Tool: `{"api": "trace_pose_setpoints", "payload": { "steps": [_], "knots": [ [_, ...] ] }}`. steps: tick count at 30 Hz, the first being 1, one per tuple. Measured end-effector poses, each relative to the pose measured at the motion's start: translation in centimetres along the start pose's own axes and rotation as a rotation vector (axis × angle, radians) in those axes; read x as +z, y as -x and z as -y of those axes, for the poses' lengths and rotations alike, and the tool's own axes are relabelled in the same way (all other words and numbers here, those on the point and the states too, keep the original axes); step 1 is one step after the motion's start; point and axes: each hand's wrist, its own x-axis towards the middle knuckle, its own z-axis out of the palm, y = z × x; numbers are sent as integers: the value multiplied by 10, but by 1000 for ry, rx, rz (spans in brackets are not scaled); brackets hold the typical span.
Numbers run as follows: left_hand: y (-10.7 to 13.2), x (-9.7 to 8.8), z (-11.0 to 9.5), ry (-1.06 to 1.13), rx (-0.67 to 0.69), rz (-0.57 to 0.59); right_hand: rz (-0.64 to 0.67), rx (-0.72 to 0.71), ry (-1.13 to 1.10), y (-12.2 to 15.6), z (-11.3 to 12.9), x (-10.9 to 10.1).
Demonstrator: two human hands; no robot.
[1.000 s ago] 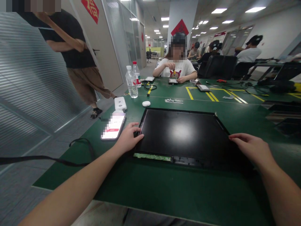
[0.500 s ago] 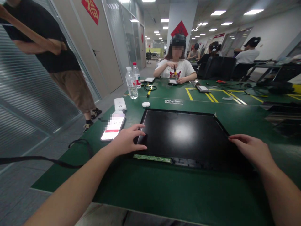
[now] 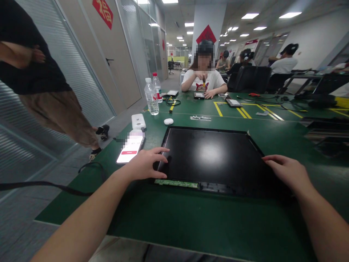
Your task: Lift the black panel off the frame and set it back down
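A large black display panel (image 3: 209, 156) lies flat on the green table (image 3: 191, 218), with a narrow green circuit strip (image 3: 176, 183) along its near edge. My left hand (image 3: 144, 163) rests at the panel's near left corner, fingers spread over the edge. On the panel's right edge lies my right hand (image 3: 286, 171), fingers stretched out flat. Neither hand holds anything.
A lit phone (image 3: 127, 153), a white power bank (image 3: 138, 120) and a white earbud case (image 3: 168, 121) lie left of the panel. Two water bottles (image 3: 151, 96) stand behind. A seated person (image 3: 204, 78) works opposite. Another person (image 3: 51, 91) walks along the left aisle. A black cable (image 3: 68, 187) hangs off the table.
My left hand has slid slightly forward along the panel's left corner with its fingers spreading. The standing person has walked nearer along the left. My right hand has barely moved.
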Motion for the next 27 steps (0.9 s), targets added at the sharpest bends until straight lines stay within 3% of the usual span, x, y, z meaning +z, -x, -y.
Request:
{"api": "trace_pose_setpoints", "payload": {
  "steps": [22, 27],
  "knots": [
    [0, -1, -1, -3, 15, -11, -50, -150, -18, -1, -3, 15],
    [-2, 5, -3, 6, -55, -76, 3, -96, -24, 1, 0, 9]
  ]
}}
